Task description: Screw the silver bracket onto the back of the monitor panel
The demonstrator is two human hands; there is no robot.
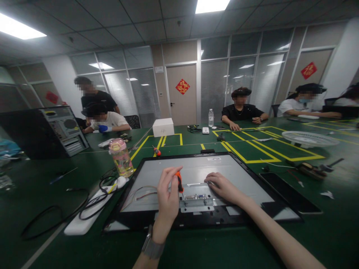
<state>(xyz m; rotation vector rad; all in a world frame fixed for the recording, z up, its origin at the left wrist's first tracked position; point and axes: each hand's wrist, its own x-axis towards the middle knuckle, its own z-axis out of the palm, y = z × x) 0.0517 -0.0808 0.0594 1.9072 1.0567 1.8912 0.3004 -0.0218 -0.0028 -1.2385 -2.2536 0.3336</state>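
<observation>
The display panel (193, 169) is laid toward the near edge of the worktop (224, 246). An orange-and-black screwdriver (180, 181) is held by the left hand (168, 192), aimed at the metal bracket (196, 210); the right hand (224, 188) is rested beside it, fingers bent, whether gripping cannot be told. The screwdriver is best kept square and the bracket steadied, so slipping is avoided.

A broad, plain grey strap (155, 249) is wrapping the left wrist (162, 228), a slim, dark watch case (147, 238) is showing nearly edge-on along it, the left hand (167, 192) is appearing bare, the right hand (223, 185) and sleeveless right forearm (269, 222) are appearing bare too
</observation>
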